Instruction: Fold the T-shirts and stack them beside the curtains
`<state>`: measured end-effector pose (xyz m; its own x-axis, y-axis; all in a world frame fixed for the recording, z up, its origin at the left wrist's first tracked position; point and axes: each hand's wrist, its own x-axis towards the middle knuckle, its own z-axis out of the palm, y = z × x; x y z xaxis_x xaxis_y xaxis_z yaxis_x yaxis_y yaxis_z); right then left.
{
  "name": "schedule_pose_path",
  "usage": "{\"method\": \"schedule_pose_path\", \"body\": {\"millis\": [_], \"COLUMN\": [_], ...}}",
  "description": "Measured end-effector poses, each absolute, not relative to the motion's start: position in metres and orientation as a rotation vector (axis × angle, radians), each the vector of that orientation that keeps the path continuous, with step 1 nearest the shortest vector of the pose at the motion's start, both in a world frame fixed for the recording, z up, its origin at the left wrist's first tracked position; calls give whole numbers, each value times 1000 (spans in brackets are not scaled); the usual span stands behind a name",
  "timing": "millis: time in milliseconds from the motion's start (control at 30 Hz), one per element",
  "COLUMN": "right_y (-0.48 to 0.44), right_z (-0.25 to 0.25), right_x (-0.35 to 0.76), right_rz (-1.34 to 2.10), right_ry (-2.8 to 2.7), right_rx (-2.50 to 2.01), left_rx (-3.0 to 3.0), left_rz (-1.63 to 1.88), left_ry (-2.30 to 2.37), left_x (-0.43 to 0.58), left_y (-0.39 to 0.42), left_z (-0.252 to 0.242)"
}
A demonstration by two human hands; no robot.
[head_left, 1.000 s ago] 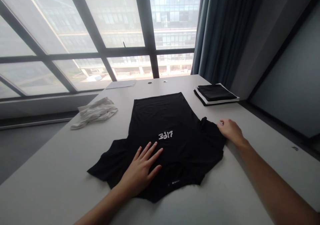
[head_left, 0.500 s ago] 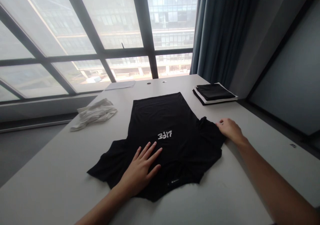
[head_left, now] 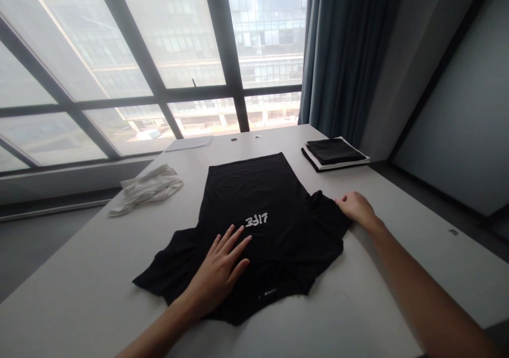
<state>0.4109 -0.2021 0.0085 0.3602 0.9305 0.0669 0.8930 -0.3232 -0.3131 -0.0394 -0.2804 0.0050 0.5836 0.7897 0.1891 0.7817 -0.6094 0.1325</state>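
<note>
A black T-shirt [head_left: 254, 188] lies spread on the white table, its collar toward me and its hem toward the window. White lettering on its chest appears upside down from here. My left hand [head_left: 218, 268] rests flat on the shirt just below the lettering, fingers spread. At the right sleeve, my right hand [head_left: 357, 209] pinches the sleeve's outer edge between thumb and fingers. That sleeve is bunched and wrinkled near the shoulder, while the left sleeve lies mostly flat.
A crumpled white garment [head_left: 149, 188] lies on the table [head_left: 91, 273] at the left. Folded black and white clothes [head_left: 336, 152] are stacked at the back right. Pale flat sheets [head_left: 189, 143] lie by the window. A blue curtain [head_left: 338, 55] hangs behind.
The view has shifted slightly, so everything sits a little lower and further left. Both hands keep their places on the shirt, and the sleeve edge stays in my right fingers.
</note>
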Motion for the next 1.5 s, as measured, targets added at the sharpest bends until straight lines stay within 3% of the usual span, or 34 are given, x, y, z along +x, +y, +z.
{"method": "schedule_pose_path", "body": {"millis": [367, 533, 867, 1033, 1233, 1400, 1500], "right_y": [-207, -205, -201, -205, -207, -210, -214], "right_z": [18, 17, 10, 14, 20, 32, 42], "right_x": [403, 408, 429, 428, 423, 412, 403], "right_rz": [260, 308, 613, 807, 707, 714, 666], "right_ry": [-1535, -1517, -1455, -1458, -1321, -1184, -1169], "right_rx": [-2410, -2393, -2160, -1995, -1897, -1783, -1667], "left_rx": [2760, 2784, 2830, 2782, 2597, 2222, 1887], "left_rz": [437, 433, 530, 557, 755, 951, 874], "left_ry": [929, 616, 719, 685, 661, 709, 745], "left_x": [71, 133, 158, 155, 156, 158, 159], "left_y": [-216, -181, -159, -159, -159, -152, -148], "left_z": [67, 49, -8, -9, -8, -3, 3]}}
